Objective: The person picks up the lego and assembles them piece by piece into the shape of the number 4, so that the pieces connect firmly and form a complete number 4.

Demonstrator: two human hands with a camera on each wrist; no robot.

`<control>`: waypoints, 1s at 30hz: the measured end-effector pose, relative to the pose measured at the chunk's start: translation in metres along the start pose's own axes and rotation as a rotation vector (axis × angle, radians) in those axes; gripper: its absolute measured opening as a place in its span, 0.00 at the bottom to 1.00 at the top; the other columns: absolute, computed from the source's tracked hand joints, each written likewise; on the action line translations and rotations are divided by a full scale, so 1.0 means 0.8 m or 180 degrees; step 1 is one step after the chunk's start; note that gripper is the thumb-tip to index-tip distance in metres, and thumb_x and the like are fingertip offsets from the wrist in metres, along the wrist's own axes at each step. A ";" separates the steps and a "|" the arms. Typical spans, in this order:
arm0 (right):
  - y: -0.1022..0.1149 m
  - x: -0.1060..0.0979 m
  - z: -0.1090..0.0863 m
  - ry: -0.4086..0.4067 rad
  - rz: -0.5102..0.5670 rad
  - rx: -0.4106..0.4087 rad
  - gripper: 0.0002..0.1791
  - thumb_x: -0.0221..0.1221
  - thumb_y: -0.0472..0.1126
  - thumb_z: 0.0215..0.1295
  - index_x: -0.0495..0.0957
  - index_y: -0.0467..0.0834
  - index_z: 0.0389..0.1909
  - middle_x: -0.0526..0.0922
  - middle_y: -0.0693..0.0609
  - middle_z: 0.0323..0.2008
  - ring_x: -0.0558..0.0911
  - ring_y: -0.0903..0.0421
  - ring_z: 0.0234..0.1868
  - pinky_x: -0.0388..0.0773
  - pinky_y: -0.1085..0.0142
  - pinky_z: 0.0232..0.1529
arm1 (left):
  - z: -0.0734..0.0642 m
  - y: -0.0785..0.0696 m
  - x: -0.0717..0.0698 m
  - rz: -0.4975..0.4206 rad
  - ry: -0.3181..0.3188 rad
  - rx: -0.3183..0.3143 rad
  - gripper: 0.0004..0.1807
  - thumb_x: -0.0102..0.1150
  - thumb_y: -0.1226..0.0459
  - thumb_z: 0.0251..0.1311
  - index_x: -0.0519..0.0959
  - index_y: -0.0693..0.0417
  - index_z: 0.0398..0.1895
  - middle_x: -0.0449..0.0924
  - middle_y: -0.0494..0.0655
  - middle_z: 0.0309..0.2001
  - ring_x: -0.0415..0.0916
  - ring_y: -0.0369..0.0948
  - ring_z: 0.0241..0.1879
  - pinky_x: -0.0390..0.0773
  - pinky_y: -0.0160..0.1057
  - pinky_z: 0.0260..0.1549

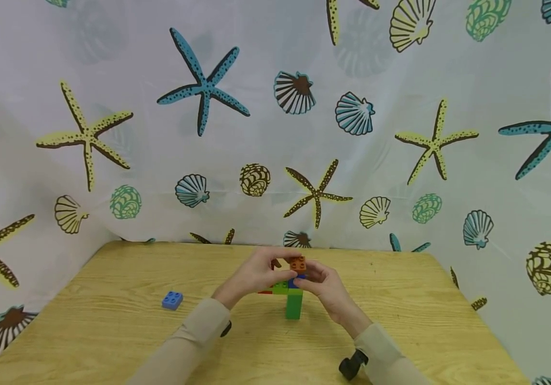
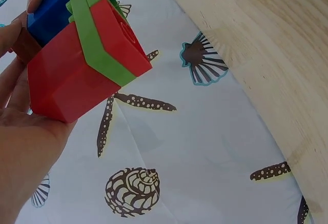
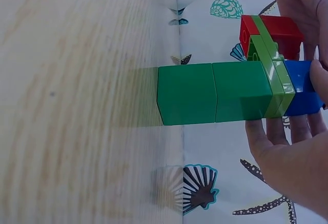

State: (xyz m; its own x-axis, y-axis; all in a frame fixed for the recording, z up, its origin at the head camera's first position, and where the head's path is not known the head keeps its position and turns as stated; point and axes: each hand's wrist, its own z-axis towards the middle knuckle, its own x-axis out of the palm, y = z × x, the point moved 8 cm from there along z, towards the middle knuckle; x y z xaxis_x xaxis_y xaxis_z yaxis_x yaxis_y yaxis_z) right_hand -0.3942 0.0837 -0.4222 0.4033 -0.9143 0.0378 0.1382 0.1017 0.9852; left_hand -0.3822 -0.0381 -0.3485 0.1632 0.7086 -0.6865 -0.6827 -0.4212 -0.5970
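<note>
Upright on the table stands a toy-brick build. Its column is two stacked green bricks, topped by lime-green plates that reach out to the left. A blue brick sits over the column, and an orange-brown brick is on top of the blue one. A large red brick rises from the outer end of the plates, with a smaller red piece underneath. My left hand pinches the orange-brown brick from the left. My right hand grips the blue brick, thumb in front and fingers behind.
A loose blue brick lies on the wooden table, left of the build. Behind the table and at its sides hangs a curtain printed with starfish and shells. A black wrist device is at my right cuff.
</note>
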 end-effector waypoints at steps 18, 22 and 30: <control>-0.005 0.000 0.001 0.0022 0.0061 0.0090 0.27 0.61 0.39 0.56 0.68 0.41 0.58 0.76 0.45 0.51 0.72 0.47 0.54 0.70 0.60 0.52 | 0.005 0.003 0.001 0.0123 0.0217 -0.0107 0.19 0.59 0.57 0.57 0.76 0.44 0.53 0.78 0.32 0.44 0.72 0.33 0.35 0.74 0.34 0.32; -0.003 0.000 -0.001 0.0005 0.0073 0.0035 0.27 0.62 0.40 0.56 0.68 0.40 0.56 0.76 0.44 0.51 0.71 0.43 0.55 0.70 0.59 0.51 | 0.006 0.003 0.002 0.0091 0.0276 -0.0129 0.20 0.59 0.58 0.57 0.76 0.48 0.54 0.79 0.34 0.41 0.73 0.35 0.36 0.74 0.34 0.31; -0.004 -0.003 0.000 -0.0013 0.0074 0.0039 0.26 0.62 0.40 0.55 0.68 0.40 0.55 0.76 0.45 0.51 0.74 0.49 0.53 0.70 0.58 0.52 | 0.009 0.006 0.004 -0.0082 0.0400 -0.0320 0.19 0.59 0.58 0.57 0.76 0.45 0.53 0.79 0.33 0.41 0.75 0.35 0.39 0.74 0.34 0.36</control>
State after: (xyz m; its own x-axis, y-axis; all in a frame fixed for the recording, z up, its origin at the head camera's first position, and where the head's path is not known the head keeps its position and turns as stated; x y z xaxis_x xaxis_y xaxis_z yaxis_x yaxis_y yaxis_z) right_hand -0.3955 0.0853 -0.4255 0.4025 -0.9134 0.0614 0.1178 0.1182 0.9860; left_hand -0.3903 -0.0339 -0.3504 0.2719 0.6460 -0.7133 -0.6034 -0.4630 -0.6493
